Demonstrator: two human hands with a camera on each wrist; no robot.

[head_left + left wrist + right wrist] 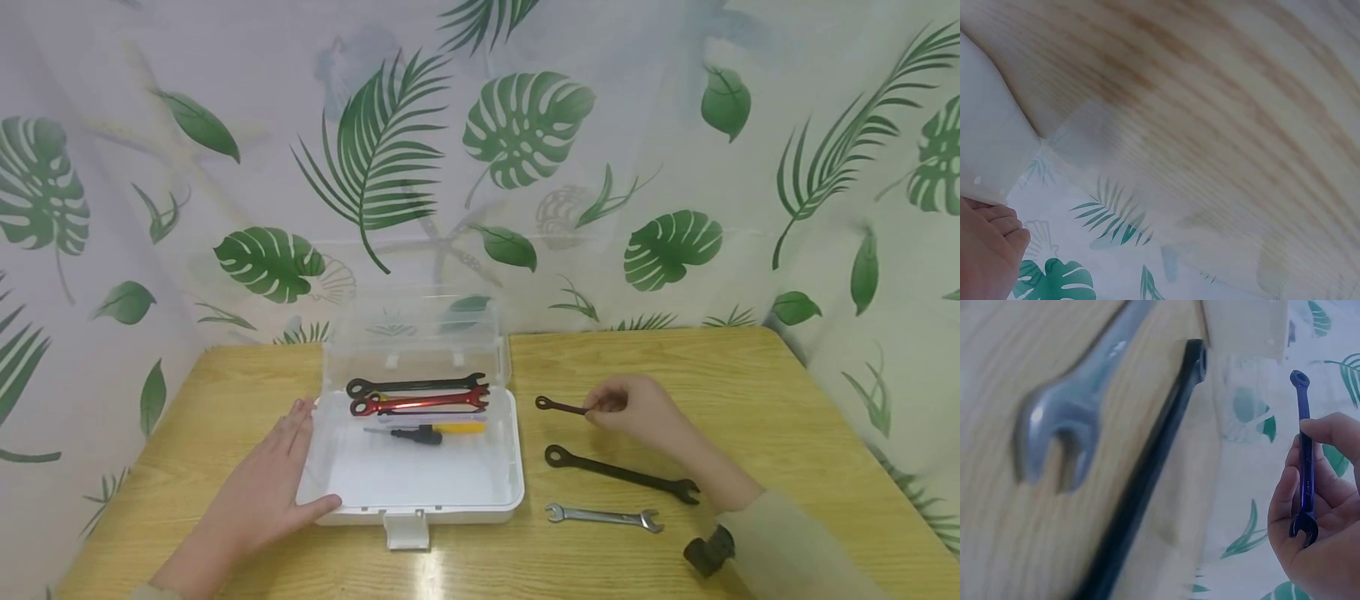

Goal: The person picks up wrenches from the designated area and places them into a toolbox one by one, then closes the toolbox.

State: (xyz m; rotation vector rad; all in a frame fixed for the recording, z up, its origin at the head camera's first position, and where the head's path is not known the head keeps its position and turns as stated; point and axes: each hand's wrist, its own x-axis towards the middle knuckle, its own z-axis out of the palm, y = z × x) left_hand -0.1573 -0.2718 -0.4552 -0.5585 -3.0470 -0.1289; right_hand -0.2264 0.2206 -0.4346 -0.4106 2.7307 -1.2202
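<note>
Small wrench [564, 407] is partly hidden by the right hand [642, 412].

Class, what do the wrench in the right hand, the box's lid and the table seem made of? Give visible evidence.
Wrench: probably metal with a dark, bluish coating; a sheen shows.
Lid: likely clear, smooth plastic; printed leaves show through.
Table: wood or wood-look laminate, glossy; grain and a bright reflection show.

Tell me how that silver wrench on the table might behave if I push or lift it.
The silver wrench looks like solid metal, so it should stay stiff and feel fairly heavy for its size. Lying flat, it would probably slide rather than roll. Its shiny surface may feel slippery.
</note>
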